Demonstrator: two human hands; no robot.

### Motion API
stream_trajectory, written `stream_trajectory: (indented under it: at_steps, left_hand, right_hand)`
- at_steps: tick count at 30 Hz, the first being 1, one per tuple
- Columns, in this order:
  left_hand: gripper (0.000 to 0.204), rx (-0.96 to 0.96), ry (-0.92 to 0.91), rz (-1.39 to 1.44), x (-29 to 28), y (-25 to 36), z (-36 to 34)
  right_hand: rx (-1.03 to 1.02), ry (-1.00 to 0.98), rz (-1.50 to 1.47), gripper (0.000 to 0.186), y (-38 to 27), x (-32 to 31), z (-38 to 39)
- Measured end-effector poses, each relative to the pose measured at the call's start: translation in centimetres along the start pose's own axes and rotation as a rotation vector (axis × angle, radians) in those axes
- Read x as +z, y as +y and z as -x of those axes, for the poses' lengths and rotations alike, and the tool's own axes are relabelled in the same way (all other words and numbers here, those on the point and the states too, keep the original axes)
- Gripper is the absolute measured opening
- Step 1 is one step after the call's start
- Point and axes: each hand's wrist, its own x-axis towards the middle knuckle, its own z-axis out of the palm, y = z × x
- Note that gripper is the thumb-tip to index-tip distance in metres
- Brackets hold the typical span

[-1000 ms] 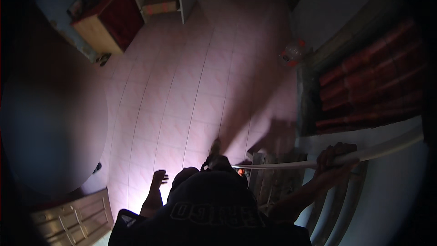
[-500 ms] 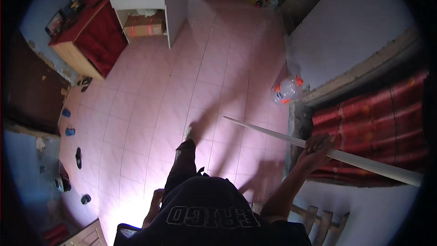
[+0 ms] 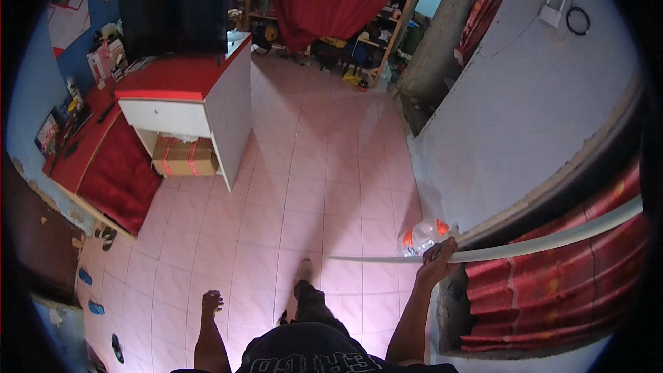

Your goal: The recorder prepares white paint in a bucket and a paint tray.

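Observation:
My right hand [image 3: 438,262] is closed around a long, slim pale pole [image 3: 539,244]. The pole lies almost level across the right side, its thin tip pointing left over the tiles and its thicker end at the right rim. A clear plastic jug [image 3: 423,236] with an orange cap stands on the floor just beyond my right hand, by the wall; the hand and pole overlap its lower part in view. My left hand [image 3: 213,300] hangs over the floor at the lower left, its fingers curled with nothing visible in them.
A red-topped white desk [image 3: 169,83] carries a dark television [image 3: 174,17], with a cardboard box [image 3: 185,157] in its lower shelf. Red curtains [image 3: 559,283] cover an opening at right. Blue slippers [image 3: 95,307] lie at left. A cluttered shelf [image 3: 373,41] stands at the back.
The view has tipped up and moved forward, bringing the television and back shelf into sight. My left hand has swung out from beside my body. The pole now lies flatter, still in my right hand.

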Motion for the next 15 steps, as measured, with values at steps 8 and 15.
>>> stream_trajectory:
  at_steps: [8,15]
  left_hand:
    - [0.032,-0.065,-0.163,0.082,8.1,13.1,-11.4]
    - [0.025,-0.174,-0.187,-0.019,12.0,19.4,-8.3]
  right_hand:
    - [0.146,-0.098,0.104,0.042,13.4,11.5,-9.6]
    - [0.183,-0.184,0.18,0.039,24.1,22.4,-17.5]
